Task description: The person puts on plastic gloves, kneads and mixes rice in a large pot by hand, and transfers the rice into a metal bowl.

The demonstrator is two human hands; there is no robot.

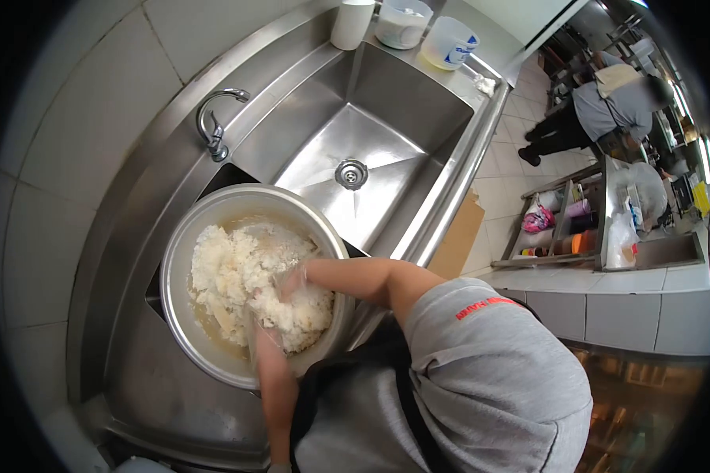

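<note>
A large round metal pot [175,268] holds a heap of white crumbly food [225,264], perhaps rice or dough, with cloudy liquid around it. Both my hands are down inside the pot and seem to wear thin clear plastic gloves. From the near side, my left hand [262,325] curls around a clump of the white food, its fingers partly buried. My right hand [293,281] reaches in from the right and touches the same clump. Motion and the food blur its fingers, so their pose is unclear.
The pot stands on a steel sink counter. Beside it are a deep basin [323,146] and a chrome faucet [211,126]. Plastic tubs [450,43] and a white container [353,24] line the far edge. Another person [611,102] bends at shelves on the right.
</note>
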